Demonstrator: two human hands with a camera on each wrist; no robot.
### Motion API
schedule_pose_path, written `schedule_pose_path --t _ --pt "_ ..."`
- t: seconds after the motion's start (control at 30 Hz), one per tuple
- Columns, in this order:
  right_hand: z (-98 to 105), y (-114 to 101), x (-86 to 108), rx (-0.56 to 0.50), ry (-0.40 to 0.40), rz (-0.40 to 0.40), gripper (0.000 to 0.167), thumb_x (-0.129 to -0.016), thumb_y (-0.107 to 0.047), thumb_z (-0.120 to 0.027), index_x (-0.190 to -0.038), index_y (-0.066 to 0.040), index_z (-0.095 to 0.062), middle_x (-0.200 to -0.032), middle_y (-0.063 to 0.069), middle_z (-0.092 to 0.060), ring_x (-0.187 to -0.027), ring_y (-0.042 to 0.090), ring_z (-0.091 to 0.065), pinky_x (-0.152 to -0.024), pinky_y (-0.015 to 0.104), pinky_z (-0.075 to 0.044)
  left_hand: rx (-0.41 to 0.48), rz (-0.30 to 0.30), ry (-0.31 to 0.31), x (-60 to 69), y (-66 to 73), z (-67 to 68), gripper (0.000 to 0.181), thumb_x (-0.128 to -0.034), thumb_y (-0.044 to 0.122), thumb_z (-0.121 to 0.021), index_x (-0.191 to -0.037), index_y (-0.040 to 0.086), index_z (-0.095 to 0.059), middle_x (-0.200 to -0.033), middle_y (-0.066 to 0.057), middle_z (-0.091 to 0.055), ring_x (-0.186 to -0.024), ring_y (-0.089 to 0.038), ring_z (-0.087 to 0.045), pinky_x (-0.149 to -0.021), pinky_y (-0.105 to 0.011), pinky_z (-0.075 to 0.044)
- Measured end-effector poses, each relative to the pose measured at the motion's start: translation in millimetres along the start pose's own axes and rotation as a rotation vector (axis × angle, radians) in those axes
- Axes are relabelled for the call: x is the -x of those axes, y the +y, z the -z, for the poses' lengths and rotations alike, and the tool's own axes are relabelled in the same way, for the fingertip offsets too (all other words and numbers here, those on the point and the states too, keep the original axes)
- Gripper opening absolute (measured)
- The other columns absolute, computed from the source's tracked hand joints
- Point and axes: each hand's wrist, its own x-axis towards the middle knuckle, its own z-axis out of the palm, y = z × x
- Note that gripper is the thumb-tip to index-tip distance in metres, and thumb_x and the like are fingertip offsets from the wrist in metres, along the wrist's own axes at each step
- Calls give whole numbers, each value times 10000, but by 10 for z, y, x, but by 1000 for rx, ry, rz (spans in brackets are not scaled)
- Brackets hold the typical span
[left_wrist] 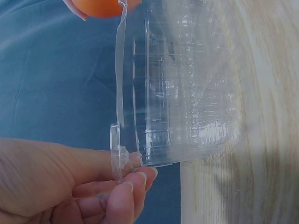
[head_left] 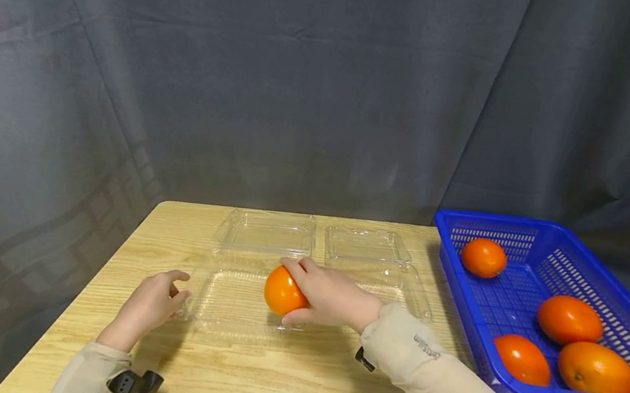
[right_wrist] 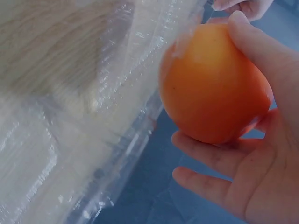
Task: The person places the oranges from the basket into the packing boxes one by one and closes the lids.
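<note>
My right hand point(head_left: 336, 295) grips an orange point(head_left: 283, 291), thumb on one side and fingers on the other. The orange is over the right part of a clear plastic clamshell box point(head_left: 224, 329), whose lid point(head_left: 268, 230) lies folded back behind it. At the box's left side, my left hand point(head_left: 147, 302) pinches the rim between thumb and fingers. In the left wrist view, the thumb and fingertips meet at the corner of the clear box point(left_wrist: 187, 102). The right wrist view has the orange point(right_wrist: 212, 86) beside the plastic wall; whether they touch I cannot tell.
A second clear clamshell box point(head_left: 414, 293), also with its lid back, lies behind my right wrist. To the right stands a blue perforated basket point(head_left: 457, 318) with several oranges point(head_left: 569, 320) inside. A grey curtain point(head_left: 309, 84) hangs behind the wooden table point(head_left: 234, 378).
</note>
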Motion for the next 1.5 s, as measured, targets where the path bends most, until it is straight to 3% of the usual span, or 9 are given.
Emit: schedule_pose_path --t 0.2,0.57,1.1,1.5 --pt "-93 -26 -54 -9 -1 -15 853 -756 -506 -710 -1401 -114 -312 -1195 127 -519 -887 245 -632 -737 384 -536 7 7 -5 4 -7 -1 409 -916 92 -550 -1263 -113 -477 -700 -82 -611 -515 -131 -520 -490 -278 -398" --pt "-208 -34 -85 55 54 38 863 -745 -549 -696 -1369 -64 -349 -1092 125 -551 -791 206 -607 -665 355 -535 15 0 -1 4 6 2 408 -914 83 -554 -1261 -116 -477 -687 -80 -601 -510 -130 -511 -489 -277 -392" --pt "-297 -39 -138 28 50 -45 879 -743 -535 -706 -1402 -76 -348 -1092 117 -569 -866 226 -619 -737 380 -523 6 -4 -3 -3 -7 -5 407 -915 86 -553 -1260 -117 -479 -650 -66 -582 -494 -130 -494 -483 -277 -380" --pt "-333 -82 -195 38 -1 -85 856 -731 -526 -724 -1387 -105 -370 -1055 114 -585 -884 246 -615 -795 393 -509 9 -3 -1 4 3 -1 403 -912 85 -555 -1252 -119 -484 -669 -74 -590 -503 -130 -501 -484 -275 -386"
